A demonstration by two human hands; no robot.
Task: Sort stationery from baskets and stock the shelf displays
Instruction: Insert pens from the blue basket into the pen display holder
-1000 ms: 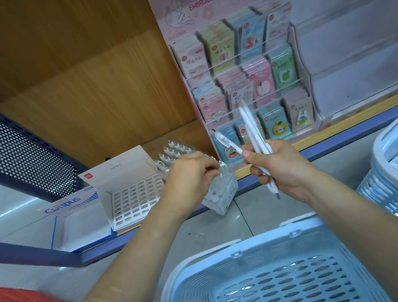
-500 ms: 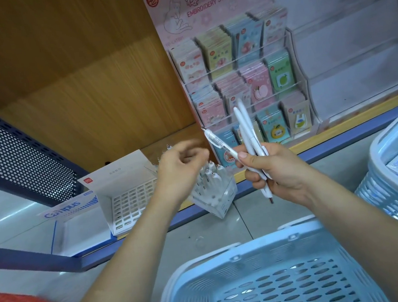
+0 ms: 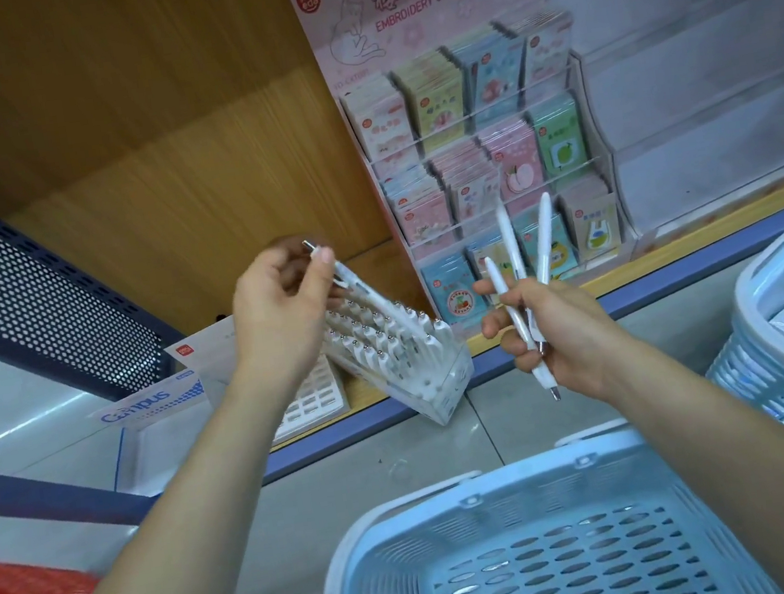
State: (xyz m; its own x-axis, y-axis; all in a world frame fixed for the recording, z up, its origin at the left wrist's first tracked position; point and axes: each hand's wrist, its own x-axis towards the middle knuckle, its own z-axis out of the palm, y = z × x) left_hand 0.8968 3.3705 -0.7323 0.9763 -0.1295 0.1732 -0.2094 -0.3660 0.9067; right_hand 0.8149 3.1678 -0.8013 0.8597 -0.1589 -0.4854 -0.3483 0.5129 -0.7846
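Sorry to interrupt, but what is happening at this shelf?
A person's left hand pinches one white plastic click pen by its clicker end, above the tilted clear plastic pen holder full of similar pens at the shelf edge. The right hand grips three more white pens, presumably to be slotted next.

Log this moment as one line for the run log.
left hand: pinches one pen at clear pen holder | right hand: grips three pens | step: filling holder

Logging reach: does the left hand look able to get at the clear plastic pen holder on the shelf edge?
Probably yes: the left hand, pinching a white pen, is above the clear pen holder with nothing between; the right hand, gripping three white pens, is aside.
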